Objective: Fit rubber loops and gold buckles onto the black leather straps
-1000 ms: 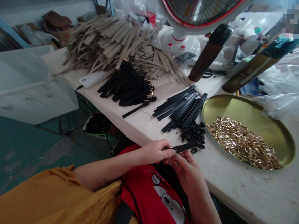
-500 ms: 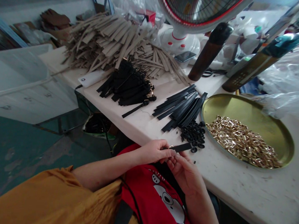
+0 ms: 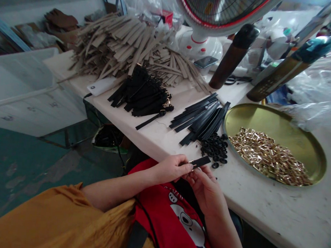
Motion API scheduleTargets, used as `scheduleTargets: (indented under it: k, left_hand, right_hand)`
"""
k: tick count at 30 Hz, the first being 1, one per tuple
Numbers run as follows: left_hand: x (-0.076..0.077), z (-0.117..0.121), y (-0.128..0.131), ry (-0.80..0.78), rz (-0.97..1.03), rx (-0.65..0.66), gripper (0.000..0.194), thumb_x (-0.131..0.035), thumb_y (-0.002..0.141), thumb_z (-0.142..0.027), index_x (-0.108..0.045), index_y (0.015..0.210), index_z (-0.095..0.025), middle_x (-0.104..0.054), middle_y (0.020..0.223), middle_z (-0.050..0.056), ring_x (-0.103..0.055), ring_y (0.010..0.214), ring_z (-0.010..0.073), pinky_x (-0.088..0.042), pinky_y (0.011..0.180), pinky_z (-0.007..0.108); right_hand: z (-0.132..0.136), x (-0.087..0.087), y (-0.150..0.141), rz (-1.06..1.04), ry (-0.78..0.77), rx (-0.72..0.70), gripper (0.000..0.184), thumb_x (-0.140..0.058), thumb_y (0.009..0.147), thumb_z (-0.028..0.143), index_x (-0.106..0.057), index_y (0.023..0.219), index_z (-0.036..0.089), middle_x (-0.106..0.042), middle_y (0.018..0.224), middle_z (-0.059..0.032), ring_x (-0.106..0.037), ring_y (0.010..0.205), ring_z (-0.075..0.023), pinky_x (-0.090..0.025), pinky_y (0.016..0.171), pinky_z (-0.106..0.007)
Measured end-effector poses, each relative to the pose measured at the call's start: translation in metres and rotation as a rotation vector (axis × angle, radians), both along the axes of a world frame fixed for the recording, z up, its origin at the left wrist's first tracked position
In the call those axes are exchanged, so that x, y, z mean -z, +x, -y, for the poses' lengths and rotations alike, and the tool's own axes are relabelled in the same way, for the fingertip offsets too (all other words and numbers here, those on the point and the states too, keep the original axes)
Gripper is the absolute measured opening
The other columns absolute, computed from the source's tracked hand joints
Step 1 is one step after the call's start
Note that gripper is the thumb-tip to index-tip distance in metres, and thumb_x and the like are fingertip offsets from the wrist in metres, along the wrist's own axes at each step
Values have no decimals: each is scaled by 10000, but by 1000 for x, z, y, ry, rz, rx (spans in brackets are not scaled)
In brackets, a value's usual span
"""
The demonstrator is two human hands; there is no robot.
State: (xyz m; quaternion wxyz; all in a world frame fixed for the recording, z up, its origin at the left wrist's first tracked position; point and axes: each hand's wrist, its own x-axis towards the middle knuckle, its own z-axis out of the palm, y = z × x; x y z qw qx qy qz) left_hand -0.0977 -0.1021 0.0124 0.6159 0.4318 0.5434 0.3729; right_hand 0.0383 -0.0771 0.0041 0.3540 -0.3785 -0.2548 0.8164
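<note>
A short black strap (image 3: 203, 161) with a small gold-coloured buckle on it is held at the table's front edge, above my lap. My left hand (image 3: 174, 168) is closed on it, thumb on top, and the strap's free end points right. My right hand (image 3: 206, 185) is pinched against the underside by the left fingertips; the part between its fingers is mostly hidden. Just beyond lies a heap of small black rings (image 3: 215, 147), beside a fan of loose black strips (image 3: 201, 119). Farther left is a pile of black straps with gold buckles (image 3: 145, 94).
A gold oval tray (image 3: 292, 138) holds many gold buckles (image 3: 268, 155) on the right. Grey-beige strips (image 3: 117, 45) are heaped at the back left. Behind stand a fan (image 3: 199, 47), a phone (image 3: 205, 62) and two bottles (image 3: 229, 60). A white bin (image 3: 33, 107) is at left.
The strap's free end has tilted slightly upward and back toward the left hand. Both hands stay close together in nearly the same place.
</note>
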Motion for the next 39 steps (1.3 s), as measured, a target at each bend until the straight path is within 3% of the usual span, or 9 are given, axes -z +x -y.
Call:
scheduleTargets:
  k: [8, 13, 15, 18, 20, 26, 29, 35, 39]
  left_hand:
    - [-8, 2, 3, 49, -186, 18, 185, -441, 792, -310, -474, 704, -151, -444, 564, -56, -374, 497, 54, -296, 473, 168]
    - [-15, 2, 3, 106, -285, 53, 194, -455, 785, -317, -462, 677, -156, -432, 587, -55, -387, 568, 73, -295, 517, 182]
    - [-21, 3, 3, 147, -310, 60, 222, -457, 794, -346, -469, 683, -155, -432, 595, -54, -384, 577, 75, -293, 523, 185]
    - [-26, 3, 1, 187, -312, 77, 275, -491, 784, -400, -472, 669, -151, -424, 588, -54, -374, 567, 72, -285, 512, 184]
    - [-24, 1, 1, 163, -290, 70, 313, -512, 768, -438, -459, 655, -151, -421, 572, -56, -375, 540, 68, -284, 492, 182]
    - [-13, -15, 3, 111, -72, 83, 358, -532, 769, -407, -462, 1020, -161, -536, 667, -37, -457, 476, 70, -350, 484, 194]
    - [-15, -23, 1, 176, -180, 123, 256, -473, 810, -359, -545, 966, -169, -529, 648, -36, -458, 520, 73, -353, 530, 194]
    - [-9, -28, -6, 142, -273, -29, 287, -440, 814, -422, -530, 865, -154, -473, 575, -49, -432, 544, 81, -338, 537, 191]
    - [-4, -25, -2, 116, -239, -52, 286, -432, 815, -420, -513, 843, -148, -446, 579, -53, -411, 542, 76, -332, 532, 186]
  right_hand:
    - [2, 10, 9, 365, 295, 32, 184, -637, 718, 340, -576, 818, 197, -610, 708, 16, -553, 618, -114, -466, 613, -255]
    - [5, 5, 15, 793, 846, 136, 133, -634, 708, 311, -581, 729, 192, -592, 723, -21, -546, 712, -162, -437, 673, -297]
    - [4, 2, 17, 765, 818, 106, 132, -620, 722, 317, -577, 748, 194, -601, 731, -22, -552, 704, -161, -441, 673, -298]
    - [-1, -1, 19, 544, 515, -48, 183, -586, 752, 357, -562, 838, 197, -632, 751, -21, -577, 666, -157, -464, 630, -297]
    - [-5, -1, 20, 466, 453, -87, 188, -584, 752, 360, -558, 840, 196, -641, 763, -18, -586, 679, -157, -468, 633, -292]
    - [-16, -5, 25, 638, 775, -230, 179, -500, 809, 345, -588, 818, 189, -625, 744, -23, -559, 679, -152, -448, 629, -276]
    - [-35, -6, 43, 683, 775, -304, 222, -501, 803, 373, -585, 885, 185, -620, 748, -28, -551, 653, -147, -449, 601, -269]
    - [-99, -2, 107, 1120, 841, 121, 282, -555, 745, 423, -594, 870, 174, -596, 713, -33, -545, 630, -158, -438, 596, -287]
    - [-121, -8, 103, 1277, 1099, 86, 241, -524, 778, 384, -607, 878, 181, -615, 749, -39, -555, 631, -163, -426, 609, -291]
